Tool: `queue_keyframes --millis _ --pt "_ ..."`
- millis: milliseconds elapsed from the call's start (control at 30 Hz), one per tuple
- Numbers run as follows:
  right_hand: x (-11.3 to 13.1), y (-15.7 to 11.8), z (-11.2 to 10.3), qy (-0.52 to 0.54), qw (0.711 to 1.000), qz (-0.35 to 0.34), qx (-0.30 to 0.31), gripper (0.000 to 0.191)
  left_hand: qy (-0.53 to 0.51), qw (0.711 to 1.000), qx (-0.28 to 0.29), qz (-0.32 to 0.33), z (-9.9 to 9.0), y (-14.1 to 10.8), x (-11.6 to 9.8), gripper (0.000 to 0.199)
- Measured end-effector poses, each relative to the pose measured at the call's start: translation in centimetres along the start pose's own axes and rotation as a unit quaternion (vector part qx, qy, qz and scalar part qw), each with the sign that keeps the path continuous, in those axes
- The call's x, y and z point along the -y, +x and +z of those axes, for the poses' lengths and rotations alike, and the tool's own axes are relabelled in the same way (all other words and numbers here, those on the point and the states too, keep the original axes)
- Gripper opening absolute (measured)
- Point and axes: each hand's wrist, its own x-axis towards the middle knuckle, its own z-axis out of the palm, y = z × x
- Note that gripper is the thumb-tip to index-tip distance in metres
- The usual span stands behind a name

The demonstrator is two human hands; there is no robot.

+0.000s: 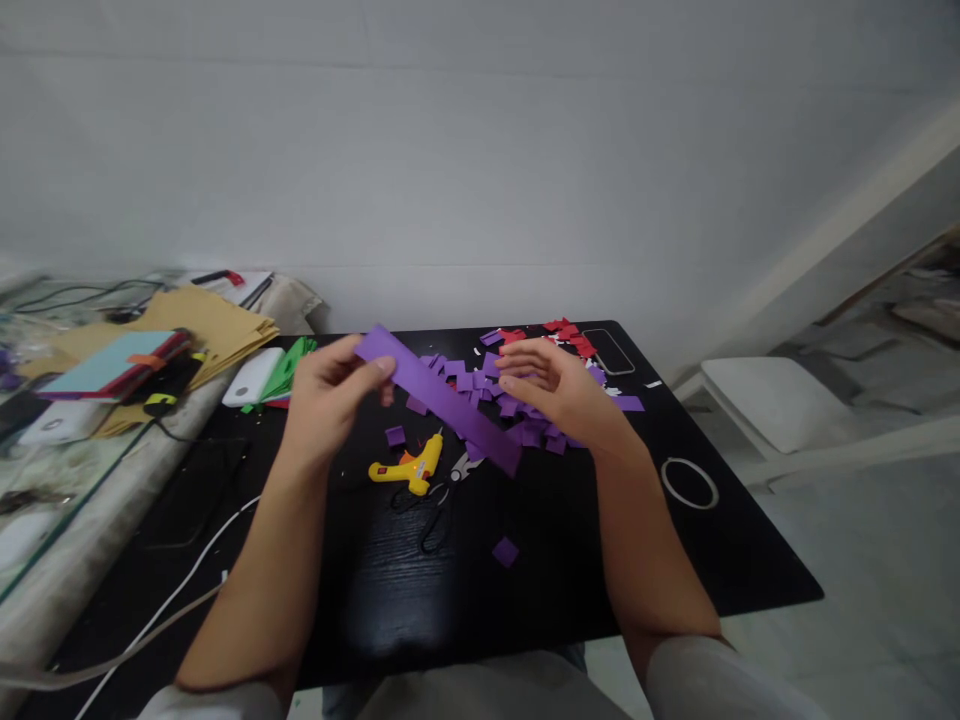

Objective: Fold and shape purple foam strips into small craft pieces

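My left hand [341,385] pinches the upper left end of a long purple strip [450,405], which slants down to the right above the black table [375,610]. My right hand [551,385] is raised to the right of the strip, fingers apart and apparently holding nothing. Behind and below the strip lies a pile of small purple pieces [531,430]. A yellow glue gun [412,468] rests below my left hand, beside dark-handled scissors [439,515] partly hidden by the strip. One purple square [505,551] lies nearer the front edge.
Red pieces [581,343] and a clear rectangular frame [609,352] are at the back right. A pale ring [689,484] lies at the right. Green sheets [289,370], tan paper [217,330] and a white cable [180,590] are at the left; a white stool [772,400] stands beyond.
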Motion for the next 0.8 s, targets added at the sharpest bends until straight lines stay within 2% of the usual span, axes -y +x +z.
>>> queue_keyframes --millis 133,233,433,800 --pt "0.5 -0.5 2.8 0.087 0.995 -0.019 0.041 0.041 0.069 0.982 0.172 -0.030 1.4 -1.1 -0.6 0.023" --pt "0.7 -0.9 4.6 0.124 0.991 -0.019 0.055 0.040 0.085 0.968 0.237 -0.021 2.5 -1.7 -1.0 0.025" --pt "1.0 -1.2 4.9 0.147 0.989 0.008 0.029 0.031 0.120 0.961 0.247 0.016 3.1 -1.8 -1.3 0.032" --pt "1.7 -1.4 4.9 0.155 0.988 0.003 -0.007 0.030 0.146 0.956 0.253 0.035 2.7 -1.8 -1.2 0.027"
